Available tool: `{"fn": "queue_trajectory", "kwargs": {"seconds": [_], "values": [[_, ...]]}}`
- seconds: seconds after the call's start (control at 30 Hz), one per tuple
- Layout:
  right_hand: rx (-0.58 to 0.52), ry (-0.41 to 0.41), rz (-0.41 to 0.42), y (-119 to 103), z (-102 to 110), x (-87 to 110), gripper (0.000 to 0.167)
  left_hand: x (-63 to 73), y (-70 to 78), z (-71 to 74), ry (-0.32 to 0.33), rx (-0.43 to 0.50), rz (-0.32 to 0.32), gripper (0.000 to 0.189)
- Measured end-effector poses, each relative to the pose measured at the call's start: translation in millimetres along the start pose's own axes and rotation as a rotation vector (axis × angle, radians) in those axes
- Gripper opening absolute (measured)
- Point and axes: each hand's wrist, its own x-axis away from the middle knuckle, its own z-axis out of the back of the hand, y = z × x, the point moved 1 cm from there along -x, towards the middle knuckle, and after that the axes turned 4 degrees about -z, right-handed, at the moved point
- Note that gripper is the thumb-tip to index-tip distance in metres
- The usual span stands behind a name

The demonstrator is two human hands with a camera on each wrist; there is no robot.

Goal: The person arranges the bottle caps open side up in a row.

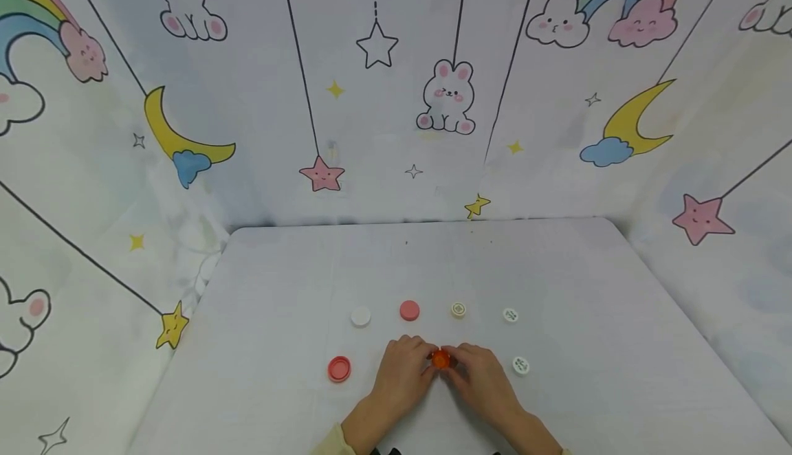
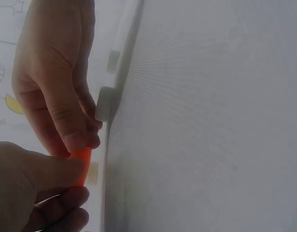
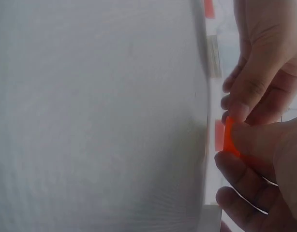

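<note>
Both hands meet near the front middle of the white table, holding a small round orange cap (image 1: pixel 441 359) between them. From the left, the fingertips and thumb of my left hand (image 1: pixel 402 376) pinch its edge. My right hand (image 1: pixel 485 379) grips the opposite side the same way. In the left wrist view the cap (image 2: pixel 81 159) shows as an orange sliver, mostly hidden by the thumb of my left hand (image 2: pixel 32 179). The right wrist view has its orange edge (image 3: pixel 230 137) between the two thumbs, with my right hand (image 3: pixel 269 159) lower in that picture.
A red cap with a raised rim (image 1: pixel 339 369) lies left of the hands. Behind them stand a white cap (image 1: pixel 361 317), a flat red cap (image 1: pixel 410 311), a cream ringed cap (image 1: pixel 458 311) and a white patterned cap (image 1: pixel 510 315). Another patterned cap (image 1: pixel 520 366) is at right.
</note>
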Motion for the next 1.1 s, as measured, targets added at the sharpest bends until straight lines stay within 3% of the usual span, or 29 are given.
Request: {"fn": "queue_trajectory", "kwargs": {"seconds": [0.3, 0.8, 1.1], "values": [[0.019, -0.012, 0.010, 3.5, -5.2, -0.2, 0.034, 0.5, -0.4, -0.9, -0.067, -0.008, 0.026, 0.020], [0.039, -0.013, 0.043, 1.8, -3.8, -2.4, 0.032, 0.5, 0.5, -2.4, -0.067, -0.031, 0.017, 0.019], [0.049, -0.006, 0.069, -0.6, -2.6, -1.9, 0.030, -0.4, 2.9, -0.3, -0.098, -0.029, 0.029, 0.020]]}}
